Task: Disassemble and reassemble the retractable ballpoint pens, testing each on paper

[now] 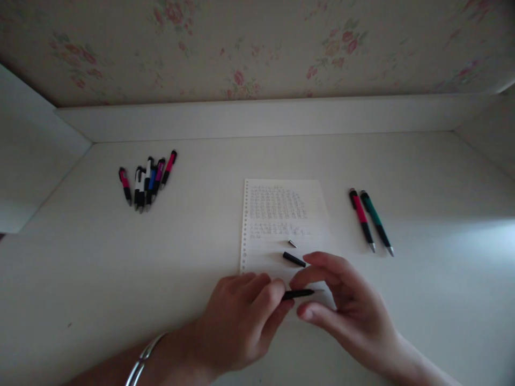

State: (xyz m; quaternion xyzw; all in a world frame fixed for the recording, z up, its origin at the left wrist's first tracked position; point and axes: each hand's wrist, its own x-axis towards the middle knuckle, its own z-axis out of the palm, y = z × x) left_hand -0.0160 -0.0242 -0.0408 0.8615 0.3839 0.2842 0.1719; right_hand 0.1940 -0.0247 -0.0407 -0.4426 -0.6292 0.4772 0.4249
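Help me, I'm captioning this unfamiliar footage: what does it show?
No machine here: a camera worn on a person's head looks forward and down. The bare left hand holds a black pen barrel, its thin point exposed; the bare right hand curves open around that end. On the white desk lies a handwritten loose-leaf sheet, bearing a black grip sleeve and silver pen tip. A pen cluster lies to the left, a pink pen and green pen to the right.

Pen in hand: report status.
Left hand grips pen, thin tip exposed. Right hand open around it. Black sleeve and metal cone lie on paper.
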